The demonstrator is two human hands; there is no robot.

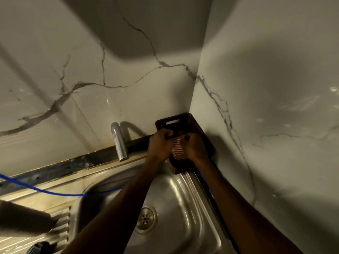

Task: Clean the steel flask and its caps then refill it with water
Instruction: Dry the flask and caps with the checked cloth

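A single head-worn camera looks forward and down, close over the steel sink's (185, 195) far right corner.

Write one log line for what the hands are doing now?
left hand: grips striped cloth | right hand: grips same cloth | place: over brown basket, sink corner | flask: not seen

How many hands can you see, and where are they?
2. The left hand and the right hand are both over the dark basket in the corner behind the sink, holding a red striped cloth between them.
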